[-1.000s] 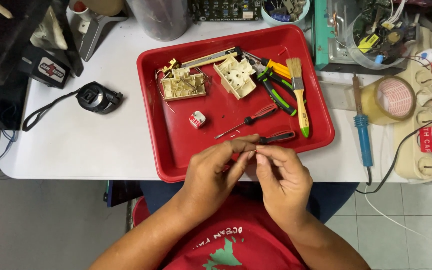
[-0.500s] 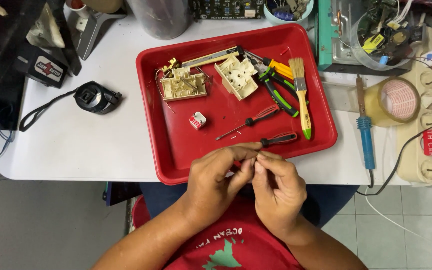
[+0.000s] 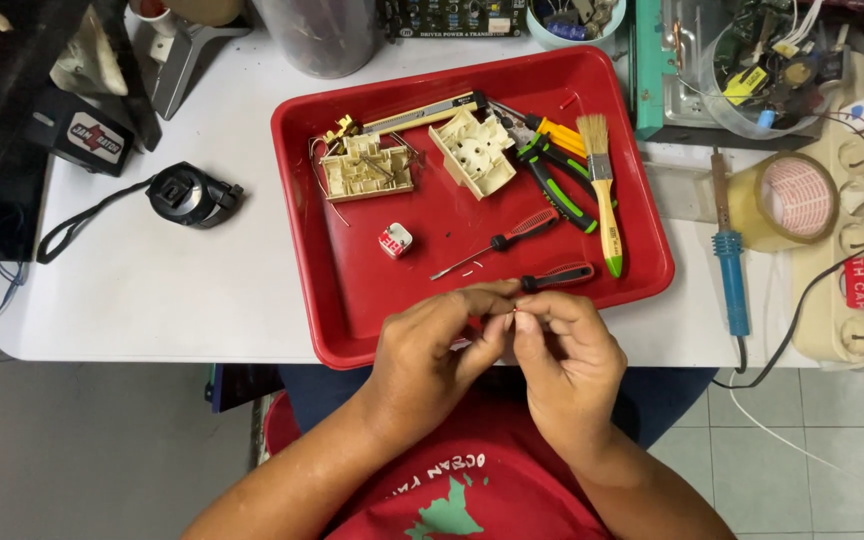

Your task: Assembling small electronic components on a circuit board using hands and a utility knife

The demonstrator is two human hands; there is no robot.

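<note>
Over the near rim of the red plastic tray, left hand and right hand meet fingertip to fingertip, both pinching a tiny metal part between them. Part too small to tell its axis. Red-handled screwdriver lies just beyond, long axis left-right, nearer the right hand.

- Tray: glossy red plastic.
- Bench: smooth, matt white.
- Brush: wooden handle, pale bristles.
- Socket housings: cream plastic.
- Tape roll: glossy, translucent.
</note>
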